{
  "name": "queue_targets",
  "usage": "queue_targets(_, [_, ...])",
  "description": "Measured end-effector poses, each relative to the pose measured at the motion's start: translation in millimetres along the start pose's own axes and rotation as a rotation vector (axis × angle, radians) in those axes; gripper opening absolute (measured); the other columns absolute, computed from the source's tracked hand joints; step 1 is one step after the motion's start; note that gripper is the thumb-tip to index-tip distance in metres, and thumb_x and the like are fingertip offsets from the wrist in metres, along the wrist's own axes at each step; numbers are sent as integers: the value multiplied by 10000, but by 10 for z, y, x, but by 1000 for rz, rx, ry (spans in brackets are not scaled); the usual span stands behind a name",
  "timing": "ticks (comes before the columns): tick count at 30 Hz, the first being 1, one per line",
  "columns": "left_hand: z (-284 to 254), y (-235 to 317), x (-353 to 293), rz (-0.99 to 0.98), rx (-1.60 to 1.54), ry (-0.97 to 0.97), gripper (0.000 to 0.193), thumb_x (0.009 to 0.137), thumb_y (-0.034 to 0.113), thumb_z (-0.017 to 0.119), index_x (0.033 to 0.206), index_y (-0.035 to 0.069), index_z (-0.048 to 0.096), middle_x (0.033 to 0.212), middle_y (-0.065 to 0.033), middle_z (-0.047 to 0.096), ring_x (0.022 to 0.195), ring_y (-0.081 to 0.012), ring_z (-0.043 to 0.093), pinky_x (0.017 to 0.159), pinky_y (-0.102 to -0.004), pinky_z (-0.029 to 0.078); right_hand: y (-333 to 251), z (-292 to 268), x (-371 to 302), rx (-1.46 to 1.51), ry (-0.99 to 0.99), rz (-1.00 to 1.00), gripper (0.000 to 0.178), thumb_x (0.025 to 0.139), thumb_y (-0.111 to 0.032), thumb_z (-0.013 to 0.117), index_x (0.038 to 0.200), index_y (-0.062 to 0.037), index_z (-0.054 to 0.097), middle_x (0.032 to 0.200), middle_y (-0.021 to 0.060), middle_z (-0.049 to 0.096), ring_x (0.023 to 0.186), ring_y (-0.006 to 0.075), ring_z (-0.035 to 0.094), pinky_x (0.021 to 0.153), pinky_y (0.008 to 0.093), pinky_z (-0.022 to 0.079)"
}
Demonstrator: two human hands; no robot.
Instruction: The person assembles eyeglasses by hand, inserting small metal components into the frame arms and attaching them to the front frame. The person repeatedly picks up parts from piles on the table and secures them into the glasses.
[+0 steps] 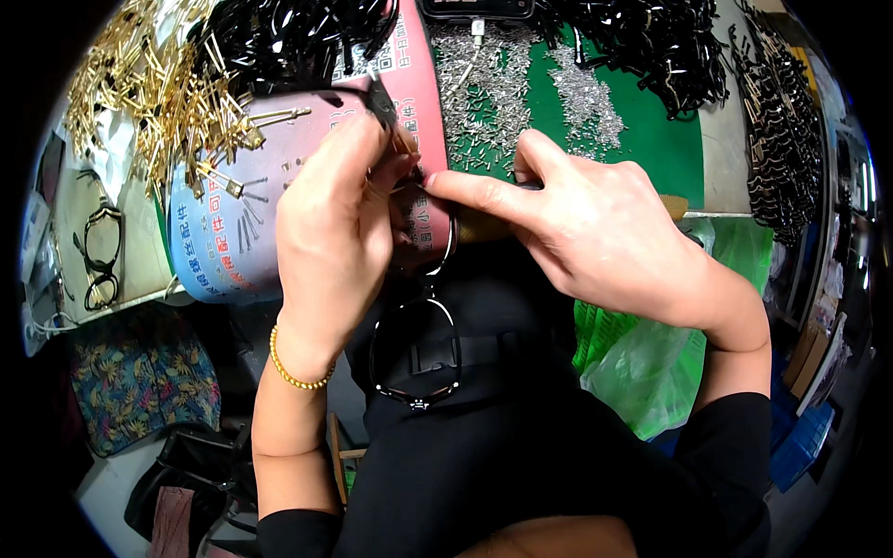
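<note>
My left hand [335, 205] is closed around part of a pair of eyeglasses, near a dark temple arm [379, 100] that sticks up past the fingers. Below the hands hangs the black eyeglass frame [419, 404], its rims over my dark clothing. My right hand [595, 219] comes in from the right with its index finger stretched out, its tip against the piece at the left fingers. Its other fingers curl under the palm, and a small dark bit shows by the thumb. The exact contact point is hidden between the fingertips.
Gold temple parts [177, 102] pile up at the left, black temple arms [642, 46] at the back. Small silver screws [488, 102] lie on a green mat [665, 153] beside a printed pink-blue mat [219, 265]. Finished-looking glasses [100, 251] lie far left; a green bag [642, 372] hangs right.
</note>
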State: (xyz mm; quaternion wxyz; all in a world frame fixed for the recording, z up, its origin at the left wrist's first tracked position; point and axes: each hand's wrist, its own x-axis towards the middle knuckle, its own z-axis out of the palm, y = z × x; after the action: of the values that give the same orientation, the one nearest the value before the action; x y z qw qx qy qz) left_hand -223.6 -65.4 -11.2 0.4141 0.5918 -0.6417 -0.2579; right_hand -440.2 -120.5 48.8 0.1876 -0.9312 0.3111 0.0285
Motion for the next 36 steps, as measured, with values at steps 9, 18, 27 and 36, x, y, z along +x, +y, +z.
queue_targets(9, [13, 58, -8, 106, 196, 15, 325, 768, -130, 585, 1047, 37, 589, 947, -141, 645, 824, -367, 657, 676, -414, 528, 16, 7, 40, -41, 25, -17, 668, 833, -60, 633, 1431, -342, 537, 902, 87, 516, 635, 275, 608, 521, 394, 520])
queue_targets(18, [21, 45, 17, -35, 31, -14, 162, 862, -97, 618, 962, 2, 538, 787, -157, 554, 718, -364, 594, 639, -404, 481, 9, 35, 42, -31, 64, -15, 659, 825, -47, 640, 1420, -317, 551, 882, 94, 508, 667, 273, 617, 533, 394, 517])
queue_targets(27, [-11, 46, -31, -269, -234, -51, 40, 964, -7, 617, 999, -5, 596, 806, -64, 624, 567, -102, 577, 500, -257, 475, 8, 90, 39, -123, 144, -78, 657, 807, -75, 673, 1406, -321, 566, 852, 67, 499, 696, 235, 624, 531, 357, 518])
queue_targets(36, [103, -67, 19, 8, -114, 62, 179, 912, -55, 627, 1076, 14, 643, 892, -123, 691, 706, -251, 679, 638, -326, 532, 129, 223, 172, -412, 328, -202, 378, 872, -266, 638, 1242, -195, 611, 898, 17, 559, 574, 139, 576, 454, 256, 466])
